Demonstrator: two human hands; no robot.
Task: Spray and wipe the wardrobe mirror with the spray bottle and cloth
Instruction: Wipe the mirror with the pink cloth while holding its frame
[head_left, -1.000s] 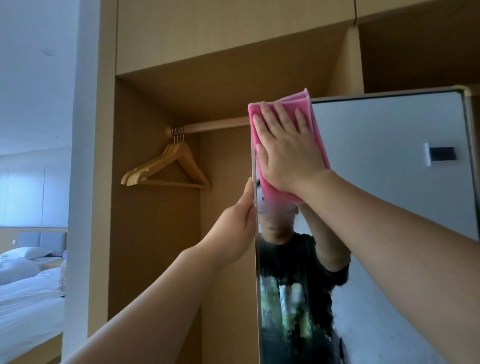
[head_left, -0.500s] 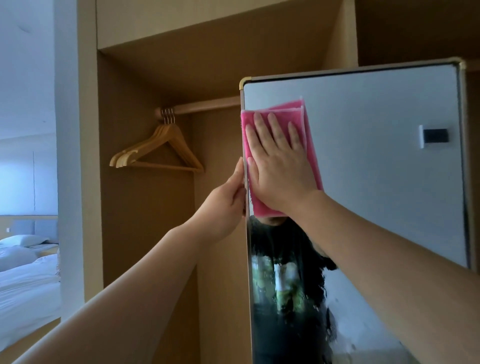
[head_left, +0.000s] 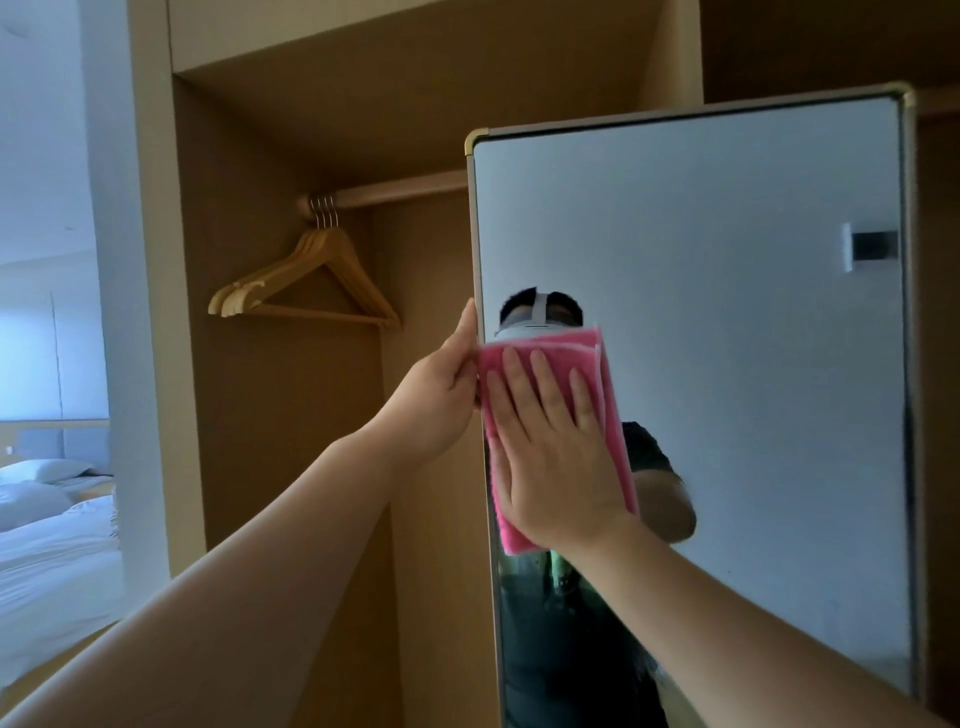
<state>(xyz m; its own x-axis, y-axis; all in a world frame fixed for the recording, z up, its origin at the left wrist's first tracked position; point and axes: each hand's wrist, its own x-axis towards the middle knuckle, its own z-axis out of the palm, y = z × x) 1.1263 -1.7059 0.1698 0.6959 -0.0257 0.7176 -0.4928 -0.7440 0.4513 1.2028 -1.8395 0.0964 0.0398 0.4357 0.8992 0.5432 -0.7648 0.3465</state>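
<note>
A person's right hand presses a folded pink cloth flat against the wardrobe mirror, fingers spread and straight so the whole palm bears on the glass. The cloth sits hard against the mirror's left edge, at about 9 o'clock on the pane, just below the reflected headset.

The left hand holds the mirror's metal frame at the same height; its grip wraps the edge with the thumb in front and the fingers hidden behind, apparently to brace the swung-out panel against the push of wiping.

The upper glass looks clear, while the lower part, toward 6 o'clock, shows streaks and droplets, so the wiping appears only partly done (the spray bottle is nowhere in view).

Inside the open wardrobe, wooden hangers dangle from the rail at 10 o'clock. A bed with white linen lies at 8 o'clock beyond the doorway.
</note>
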